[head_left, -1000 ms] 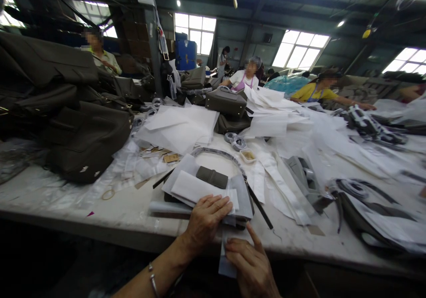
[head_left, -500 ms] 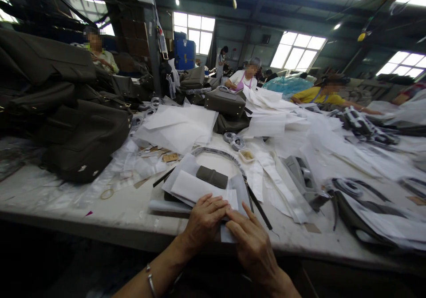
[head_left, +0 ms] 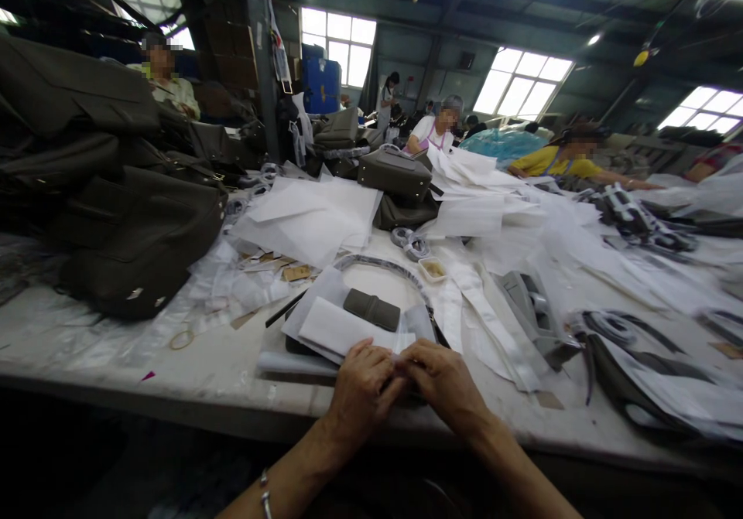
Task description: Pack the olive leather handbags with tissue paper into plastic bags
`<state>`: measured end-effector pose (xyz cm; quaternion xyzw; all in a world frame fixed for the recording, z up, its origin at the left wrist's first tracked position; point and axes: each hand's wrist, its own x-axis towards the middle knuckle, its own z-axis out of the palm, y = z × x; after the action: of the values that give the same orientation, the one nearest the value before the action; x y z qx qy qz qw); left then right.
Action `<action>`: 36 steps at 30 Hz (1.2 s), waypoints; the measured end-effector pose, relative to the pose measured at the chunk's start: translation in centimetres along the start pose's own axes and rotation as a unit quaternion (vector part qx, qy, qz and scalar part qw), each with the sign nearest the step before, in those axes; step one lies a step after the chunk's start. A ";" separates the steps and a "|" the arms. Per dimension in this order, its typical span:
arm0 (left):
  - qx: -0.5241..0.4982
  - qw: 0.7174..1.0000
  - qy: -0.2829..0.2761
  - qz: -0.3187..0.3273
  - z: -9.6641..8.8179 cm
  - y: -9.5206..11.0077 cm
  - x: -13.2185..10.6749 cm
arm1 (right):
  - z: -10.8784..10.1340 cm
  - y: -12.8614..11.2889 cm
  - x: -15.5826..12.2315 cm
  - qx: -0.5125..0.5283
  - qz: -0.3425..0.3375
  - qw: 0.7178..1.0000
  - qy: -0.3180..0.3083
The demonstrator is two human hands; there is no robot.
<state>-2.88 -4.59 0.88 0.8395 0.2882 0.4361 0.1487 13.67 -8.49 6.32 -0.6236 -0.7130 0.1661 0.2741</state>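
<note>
Both hands meet at the table's front edge, over the near right part of a bag that lies wrapped in white paper. My left hand [head_left: 364, 384] has its fingers curled at the near edge of the white paper [head_left: 333, 327]. My right hand [head_left: 444, 384] pinches the same paper beside it, the fingertips of both almost touching. What lies under the fingers is mostly hidden. A small dark olive wallet-like piece [head_left: 371, 309] with a band rests on the paper just beyond my hands. Behind it arches the bag's wrapped handle [head_left: 386, 262].
Dark bags [head_left: 145, 233] are heaped on the left. White sheets [head_left: 313, 213] and another bag [head_left: 395, 171] lie farther back. A small tub [head_left: 433, 270] and a grey tape dispenser [head_left: 537, 318] stand on the right, near a partly wrapped bag [head_left: 655, 387]. Co-workers sit across the table.
My fingers have gone from lying stretched over the paper to curling and pinching at its edge. My right hand has shifted slightly up and turned inward. The wallet-like piece stays on the paper.
</note>
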 end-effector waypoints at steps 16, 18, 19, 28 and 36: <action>0.174 0.985 0.013 -0.011 1.6 0.5 1.3 | 0.3 1.6 2.7 0.052 0.145 0.988 -0.022; 0.150 0.988 0.024 0.006 1.3 0.3 1.2 | 0.2 1.7 2.8 0.055 0.152 0.986 -0.026; 0.134 0.990 0.031 0.018 1.1 0.1 1.1 | 0.2 1.8 2.8 0.060 0.157 0.985 -0.030; 0.026 0.987 -0.042 0.151 -1.6 -0.2 0.2 | 0.8 3.1 2.9 0.107 0.176 0.978 -0.033; 0.045 0.994 -0.070 0.073 -1.1 0.9 0.3 | 0.6 2.9 3.4 0.089 0.186 0.978 0.043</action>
<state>-3.33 -5.09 2.13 0.8928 0.2341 0.3721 0.0980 15.39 -4.56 4.75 -0.7251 -0.5547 0.2498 0.3228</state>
